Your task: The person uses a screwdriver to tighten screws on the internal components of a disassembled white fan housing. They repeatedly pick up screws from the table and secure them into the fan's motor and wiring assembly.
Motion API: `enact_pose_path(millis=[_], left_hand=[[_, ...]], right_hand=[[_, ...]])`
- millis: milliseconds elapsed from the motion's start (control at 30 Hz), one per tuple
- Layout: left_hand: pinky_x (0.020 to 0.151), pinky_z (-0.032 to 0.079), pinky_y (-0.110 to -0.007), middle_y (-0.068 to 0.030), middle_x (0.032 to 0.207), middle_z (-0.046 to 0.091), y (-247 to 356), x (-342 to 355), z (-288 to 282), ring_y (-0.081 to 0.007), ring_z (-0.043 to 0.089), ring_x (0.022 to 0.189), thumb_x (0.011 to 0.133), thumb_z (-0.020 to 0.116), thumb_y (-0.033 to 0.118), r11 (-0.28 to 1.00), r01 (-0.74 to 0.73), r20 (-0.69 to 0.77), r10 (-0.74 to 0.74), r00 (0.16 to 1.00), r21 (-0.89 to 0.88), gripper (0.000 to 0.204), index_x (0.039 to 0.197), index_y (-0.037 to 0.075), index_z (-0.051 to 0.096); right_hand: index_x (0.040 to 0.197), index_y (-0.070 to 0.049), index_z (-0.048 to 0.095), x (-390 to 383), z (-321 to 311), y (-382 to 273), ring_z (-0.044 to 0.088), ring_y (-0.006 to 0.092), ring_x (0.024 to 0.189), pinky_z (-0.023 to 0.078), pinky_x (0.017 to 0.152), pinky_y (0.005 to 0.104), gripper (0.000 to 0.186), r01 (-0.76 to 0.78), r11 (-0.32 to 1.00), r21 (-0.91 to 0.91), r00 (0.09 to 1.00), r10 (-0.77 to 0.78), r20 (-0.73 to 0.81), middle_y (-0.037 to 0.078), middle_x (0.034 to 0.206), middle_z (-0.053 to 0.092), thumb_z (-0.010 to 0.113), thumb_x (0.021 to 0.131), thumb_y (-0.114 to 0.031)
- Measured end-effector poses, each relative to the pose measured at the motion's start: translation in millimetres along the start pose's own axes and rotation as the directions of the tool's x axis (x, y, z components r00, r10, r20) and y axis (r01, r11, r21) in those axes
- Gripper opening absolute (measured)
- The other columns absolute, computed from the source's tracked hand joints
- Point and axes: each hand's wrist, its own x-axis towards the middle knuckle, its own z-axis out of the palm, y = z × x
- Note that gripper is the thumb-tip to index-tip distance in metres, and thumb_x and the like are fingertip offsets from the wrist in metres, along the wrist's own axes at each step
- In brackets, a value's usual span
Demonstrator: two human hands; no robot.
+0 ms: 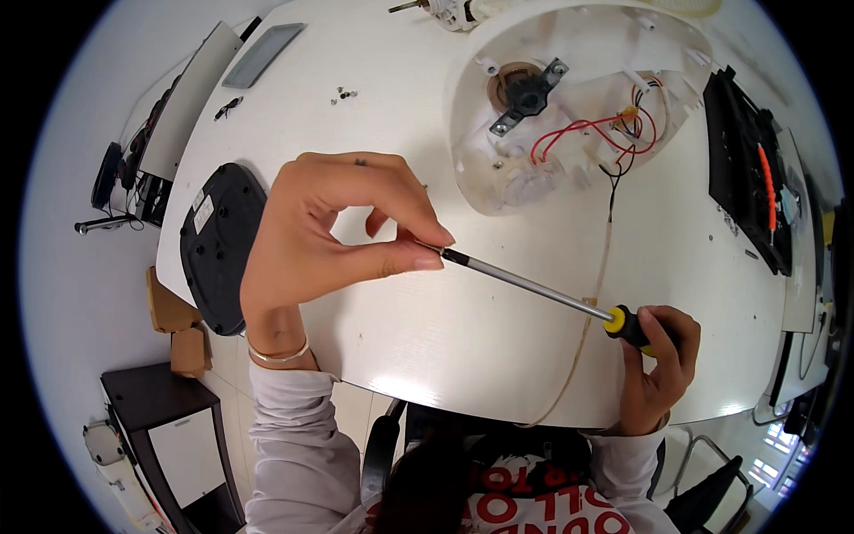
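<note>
While the black oval cover (221, 245) lies flat at left-centre of the white table (498, 356), left hand (329, 227) pinches the screwdriver (534, 287) tip between thumb and forefinger, other fingers loose. Shaft's long axis runs from centre frame down-right to the yellow-black handle, wrapped in the curled right hand (658, 365) at lower right. Open white appliance housing (578, 98), red and black wires exposed, sits upper right, nearer the left hand's tip end.

A white table (498, 356) carries an opened white appliance shell (569, 98) with red and black wires, a black oval cover (218, 245) at its left edge, a grey flat panel (263, 53), small loose screws (342, 93) and a black part (743, 173) at right.
</note>
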Motion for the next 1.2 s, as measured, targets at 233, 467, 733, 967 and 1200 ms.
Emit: enact_pose_path(millis=[233,467,733,967,1200], left_hand=[[0.055,0.035,-0.019,-0.0043,0.076,0.064,-5,0,6,-0.0072,0.052,0.064,0.068,0.075,0.006,0.989,-0.073,-0.177,0.049,0.983,-0.129,0.019,0.085,0.001,0.067],[0.056,0.035,-0.019,-0.0014,0.075,0.056,-11,3,9,-0.0051,0.048,0.064,0.071,0.075,0.016,0.988,-0.137,-0.262,0.116,0.958,-0.065,0.043,0.105,-0.001,0.056],[0.078,0.043,-0.03,-0.0073,0.102,0.048,-28,13,41,-0.0157,0.051,0.097,0.077,0.067,0.01,0.99,0.059,-0.582,0.025,0.813,0.126,0.048,0.115,0.003,0.039],[0.09,0.041,-0.037,-0.0154,0.122,0.041,-35,17,80,-0.025,0.047,0.11,0.068,0.078,0.022,0.99,0.119,-0.492,-0.064,0.868,0.081,0.089,0.132,0.001,0.02],[0.085,0.044,-0.028,-0.0137,0.117,0.05,-59,29,91,-0.0172,0.053,0.102,0.071,0.076,0.016,0.99,0.135,-0.415,-0.14,0.899,-0.041,0.069,0.123,-0.002,0.034]], right_hand=[[0.105,-0.003,0.062,-2,-3,-1,0.061,0.0246,0.077,0.05,0.063,0.0294,0.048,0.077,0.987,0.141,0.997,-0.075,-0.021,0.013,0.093,0.062,0.072,0.06,0.009],[0.106,-0.002,0.055,-10,-12,3,0.064,0.0261,0.083,0.051,0.073,0.0304,0.044,0.039,0.988,0.152,0.99,-0.018,-0.14,0.017,0.095,0.064,0.069,0.066,0.008],[0.103,-0.003,0.055,-48,-33,-1,0.062,0.0242,0.09,0.048,0.079,0.0291,0.033,-0.21,0.96,0.184,0.939,0.25,-0.235,0.017,0.099,0.063,0.064,0.072,0.003],[0.097,-0.003,0.061,-49,-35,-9,0.059,0.0225,0.086,0.049,0.072,0.0283,0.03,-0.289,0.934,0.21,0.94,0.318,-0.122,0.013,0.1,0.056,0.064,0.068,0.004],[0.098,-0.003,0.061,-52,-27,-5,0.06,0.0219,0.082,0.05,0.067,0.0276,0.031,-0.204,0.955,0.214,0.961,0.238,-0.144,0.012,0.099,0.056,0.065,0.068,0.005]])
